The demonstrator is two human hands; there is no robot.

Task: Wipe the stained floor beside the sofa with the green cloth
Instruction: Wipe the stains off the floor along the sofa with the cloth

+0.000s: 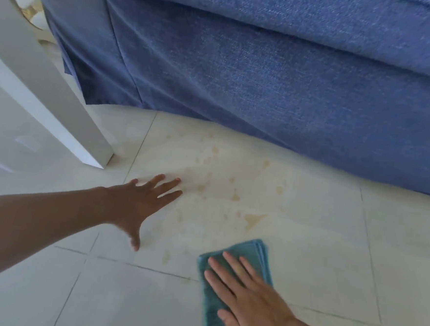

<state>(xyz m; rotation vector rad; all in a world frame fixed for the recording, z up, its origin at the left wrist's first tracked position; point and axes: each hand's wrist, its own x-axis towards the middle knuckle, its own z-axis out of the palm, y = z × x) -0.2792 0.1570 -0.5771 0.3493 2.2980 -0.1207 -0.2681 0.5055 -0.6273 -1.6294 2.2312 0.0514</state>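
the folded green cloth (235, 286) lies flat on the pale tiled floor (330, 247) at the near right, pressed under the spread right hand (248, 295), just near of yellowish stains (222, 188) beside the blue sofa (265, 77), while the left hand (140, 203) rests spread on the tiles left of them, by a white furniture leg (61, 96).

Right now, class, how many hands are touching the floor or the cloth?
2. The left hand is spread flat on the bare tile at the stain's left edge. The right hand presses flat on the folded green cloth, nearer the camera.
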